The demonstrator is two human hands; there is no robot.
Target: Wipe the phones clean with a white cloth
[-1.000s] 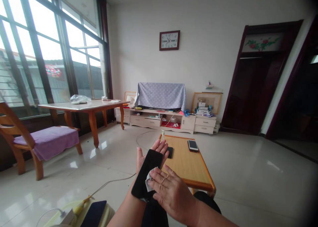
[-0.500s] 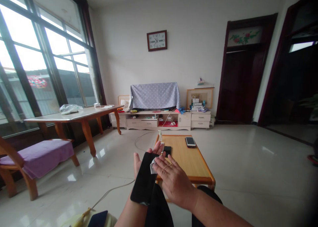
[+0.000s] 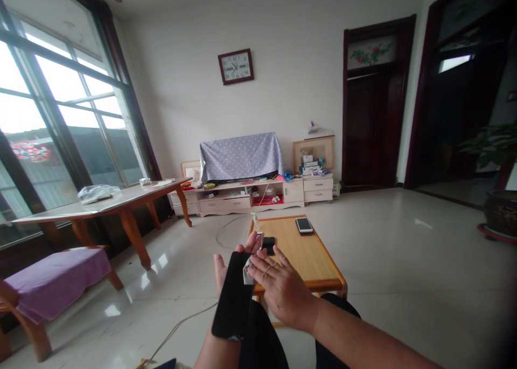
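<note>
A black phone (image 3: 233, 296) is being held against the open left hand (image 3: 247, 245) — fingers spread, not clamped — while a white cloth (image 3: 248, 274) is being pressed on by the flat right hand (image 3: 285, 291) — now nearer the phone's upper end than a second ago.

Black phone (image 3: 233, 296) covers left hand (image 3: 220, 274) palm; cloth (image 3: 248, 274) partly under right hand (image 3: 283, 293).

ahead of hands: low wooden table (image 3: 307, 261), smartphone (image 3: 304, 225) on it | left of hands: long wooden table (image 3: 133, 196), purple-covered bench (image 3: 56, 277) | far ahead: white TV cabinet (image 3: 238, 203), wall clock (image 3: 236, 66) above | far right: potted plant (image 3: 495, 148)
</note>
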